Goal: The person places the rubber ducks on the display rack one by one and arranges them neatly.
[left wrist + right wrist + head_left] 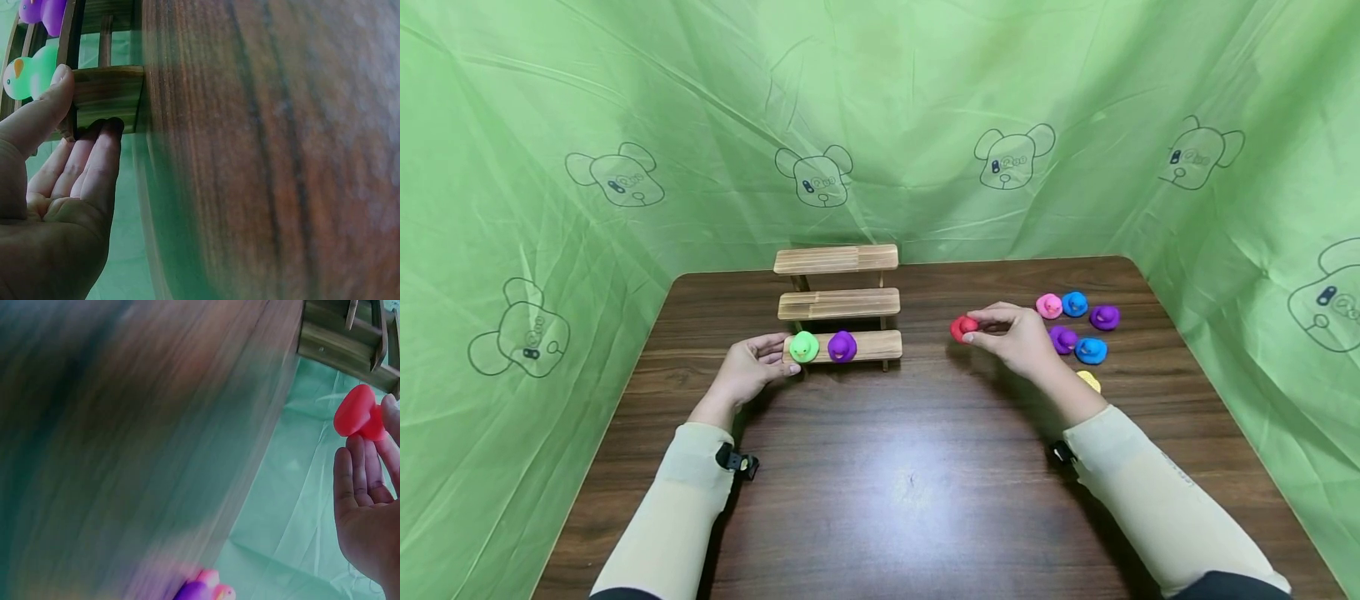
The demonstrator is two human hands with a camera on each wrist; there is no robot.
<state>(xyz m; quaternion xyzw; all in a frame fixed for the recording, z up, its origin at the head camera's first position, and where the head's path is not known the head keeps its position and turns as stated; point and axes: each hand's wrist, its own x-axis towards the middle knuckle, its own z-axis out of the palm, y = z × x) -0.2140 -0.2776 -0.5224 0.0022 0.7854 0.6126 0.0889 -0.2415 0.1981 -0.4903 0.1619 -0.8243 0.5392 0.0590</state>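
Note:
A three-step wooden shelf (pixel 839 304) stands at the back of the table. On its lowest step, a green rubber duck (pixel 803 347) sits at the left and a purple rubber duck (pixel 842 347) near the middle. My left hand (pixel 749 369) grips the left end of that step; in the left wrist view the thumb (pixel 56 94) lies on its edge beside the green duck, fingers underneath. To the right of the shelf, my right hand (pixel 1011 337) pinches a red rubber duck (pixel 962 328) between thumb and fingers. The right wrist view shows the red duck (pixel 357 412) at the fingertips.
Right of my right hand, several more rubber ducks are grouped on the table: a pink one (pixel 1048 306), blue ones (pixel 1091 351) and purple ones (pixel 1105 317). A yellow one (pixel 1088 381) is partly hidden by my right forearm. Green cloth (pixel 917 200) hangs behind and beside the table.

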